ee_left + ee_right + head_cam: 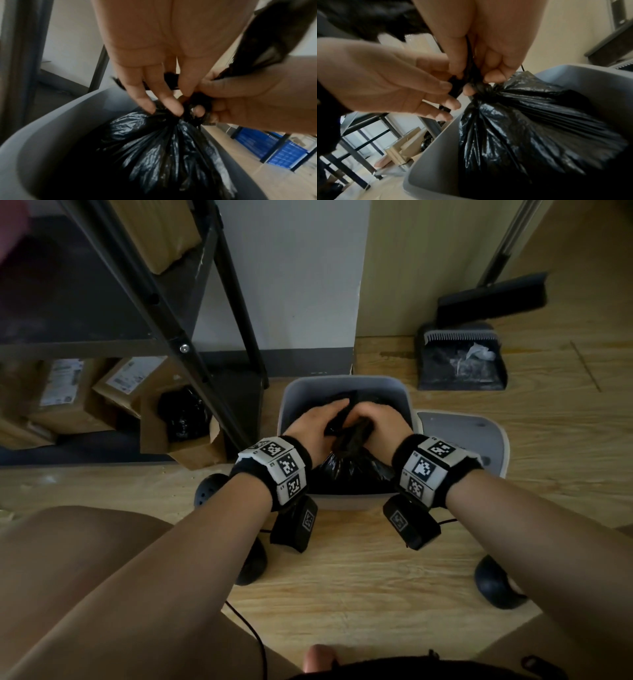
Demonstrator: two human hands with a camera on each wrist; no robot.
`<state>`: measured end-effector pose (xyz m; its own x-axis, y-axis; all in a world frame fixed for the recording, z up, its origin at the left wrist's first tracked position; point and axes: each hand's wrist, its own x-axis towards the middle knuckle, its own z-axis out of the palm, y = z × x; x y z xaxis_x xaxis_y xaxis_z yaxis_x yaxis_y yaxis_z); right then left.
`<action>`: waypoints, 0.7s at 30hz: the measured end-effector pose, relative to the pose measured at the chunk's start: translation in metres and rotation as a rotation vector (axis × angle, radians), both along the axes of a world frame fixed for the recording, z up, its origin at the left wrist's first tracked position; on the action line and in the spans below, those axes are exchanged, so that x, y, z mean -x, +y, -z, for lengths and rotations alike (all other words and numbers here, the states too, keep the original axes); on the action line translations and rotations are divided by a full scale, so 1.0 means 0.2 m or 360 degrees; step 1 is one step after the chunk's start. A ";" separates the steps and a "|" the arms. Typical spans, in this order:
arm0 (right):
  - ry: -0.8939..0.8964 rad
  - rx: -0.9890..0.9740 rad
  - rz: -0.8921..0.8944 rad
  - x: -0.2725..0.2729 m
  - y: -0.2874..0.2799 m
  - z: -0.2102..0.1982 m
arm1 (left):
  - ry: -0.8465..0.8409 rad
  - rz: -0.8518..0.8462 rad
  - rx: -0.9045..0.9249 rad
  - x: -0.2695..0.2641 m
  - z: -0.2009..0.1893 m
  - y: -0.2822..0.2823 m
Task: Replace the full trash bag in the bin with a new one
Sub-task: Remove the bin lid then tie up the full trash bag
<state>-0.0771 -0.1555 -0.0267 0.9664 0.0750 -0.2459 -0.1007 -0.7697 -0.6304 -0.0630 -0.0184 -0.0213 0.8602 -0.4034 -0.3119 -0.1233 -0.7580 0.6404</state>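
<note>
Wooden floor [359,559] under the bin [346,383], both my hands pinch the full bag's [349,470] neck, knotting; lifting out and relining remain.

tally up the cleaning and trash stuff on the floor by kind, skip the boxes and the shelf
Bin: 1, grey
Bin lid: 1, on the floor right of the bin
Black trash bag: 1, inside the bin, its gathered top pinched by the left hand and right hand
Dustpan: 1
Broom: 1
Total: 5
</note>
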 end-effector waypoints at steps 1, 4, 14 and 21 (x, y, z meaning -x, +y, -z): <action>0.0015 -0.0094 0.0100 0.00 -0.01 0.00 | -0.0010 0.0002 -0.0059 0.01 -0.01 -0.01; 0.0155 -0.0327 0.0300 -0.02 -0.02 0.00 | -0.0117 -0.0154 -0.0189 0.01 -0.02 0.01; 0.0394 -0.0492 0.0300 0.02 -0.08 -0.09 | -0.0133 0.0033 -0.0332 0.01 0.01 0.01; 0.0177 0.0001 0.0168 0.03 -0.05 -0.07 | -0.0039 -0.0099 -0.0325 -0.01 0.03 -0.09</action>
<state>-0.0834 -0.1663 -0.0117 0.9357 -0.0259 -0.3519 -0.2504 -0.7515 -0.6103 -0.0608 -0.0355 -0.0266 0.8897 -0.2799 -0.3608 -0.0858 -0.8785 0.4700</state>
